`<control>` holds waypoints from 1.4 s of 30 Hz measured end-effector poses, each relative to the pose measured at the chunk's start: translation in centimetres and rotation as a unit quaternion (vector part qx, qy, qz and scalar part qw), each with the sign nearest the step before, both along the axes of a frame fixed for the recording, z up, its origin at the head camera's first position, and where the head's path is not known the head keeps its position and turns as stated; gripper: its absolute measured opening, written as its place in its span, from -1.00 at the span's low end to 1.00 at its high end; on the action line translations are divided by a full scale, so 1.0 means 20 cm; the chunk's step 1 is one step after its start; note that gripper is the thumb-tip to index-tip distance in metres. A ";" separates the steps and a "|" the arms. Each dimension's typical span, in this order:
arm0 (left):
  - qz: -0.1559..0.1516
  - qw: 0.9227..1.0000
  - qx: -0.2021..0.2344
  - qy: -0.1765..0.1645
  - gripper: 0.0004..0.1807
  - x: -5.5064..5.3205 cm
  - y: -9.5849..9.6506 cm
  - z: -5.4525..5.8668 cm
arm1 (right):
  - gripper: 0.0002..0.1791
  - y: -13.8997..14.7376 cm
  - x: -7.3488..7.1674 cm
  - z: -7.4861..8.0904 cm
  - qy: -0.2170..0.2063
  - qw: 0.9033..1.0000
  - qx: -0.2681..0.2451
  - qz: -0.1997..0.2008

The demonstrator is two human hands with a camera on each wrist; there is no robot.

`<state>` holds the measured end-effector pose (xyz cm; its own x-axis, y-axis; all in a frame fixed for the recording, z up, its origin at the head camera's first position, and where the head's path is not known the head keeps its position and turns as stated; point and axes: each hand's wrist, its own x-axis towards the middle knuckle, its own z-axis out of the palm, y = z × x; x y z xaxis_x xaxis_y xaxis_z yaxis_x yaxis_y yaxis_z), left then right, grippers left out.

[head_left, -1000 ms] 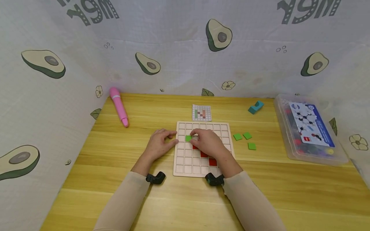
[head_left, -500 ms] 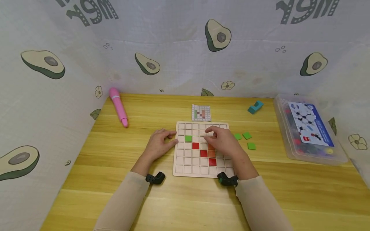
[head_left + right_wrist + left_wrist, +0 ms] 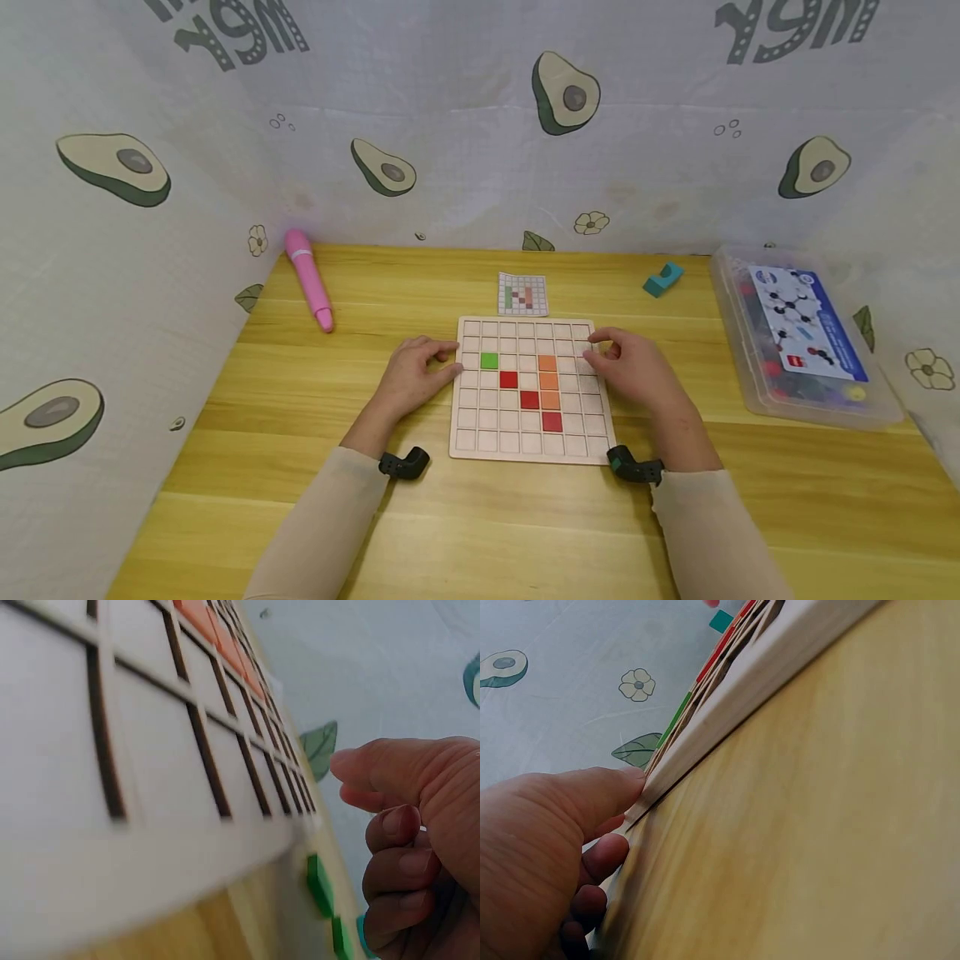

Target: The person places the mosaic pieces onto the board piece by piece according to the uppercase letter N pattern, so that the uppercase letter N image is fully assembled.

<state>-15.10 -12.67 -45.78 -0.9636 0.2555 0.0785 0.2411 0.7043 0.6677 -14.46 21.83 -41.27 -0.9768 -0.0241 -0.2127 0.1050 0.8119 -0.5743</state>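
Observation:
A wooden grid board [image 3: 487,439] lies flat on the table, bearing one green tile [image 3: 489,361], three red tiles [image 3: 508,380] and a column of three orange tiles [image 3: 548,381]. My left hand [image 3: 409,375] rests at the board's left edge, thumb and index fingertips touching it some way apart. Over the right edge is my right hand [image 3: 637,369], thumb and index slightly parted with nothing between them, other fingers curled. Loose green tiles [image 3: 320,886] lie beyond the board's edge in the right wrist view; the hand hides them in the head view.
A small pattern card [image 3: 522,295] lies just behind the board. A pink toy microphone [image 3: 309,279] is at the back left. Toward the back right are a teal notched block [image 3: 663,280] and a clear plastic case [image 3: 806,337] of parts. A printed cloth [image 3: 465,108] hangs behind.
My right hand has moved right from beside the green tile, across the board to its right edge, uncovering the orange tiles and covering the loose green ones. My left hand has stayed put.

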 end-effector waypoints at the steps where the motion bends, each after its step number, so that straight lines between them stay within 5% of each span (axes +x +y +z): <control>1: 0.000 1.000 0.001 0.000 -0.59 0.00 0.00 0.00 | -0.54 0.03 0.00 -0.01 0.004 1.000 0.003 -0.002; 17: 0.001 1.000 0.000 -0.009 -0.59 0.00 0.01 0.00 | -0.45 0.18 0.03 -0.05 -0.016 0.998 0.016 -0.057; 29: 0.004 1.000 -0.005 -0.006 -0.59 0.00 0.00 0.00 | -0.57 0.22 0.03 -0.07 0.000 1.000 0.020 -0.009; 42: 0.002 1.000 -0.001 -0.002 -0.59 0.00 0.00 0.00 | -0.55 0.25 0.03 -0.07 -0.012 1.000 0.012 -0.014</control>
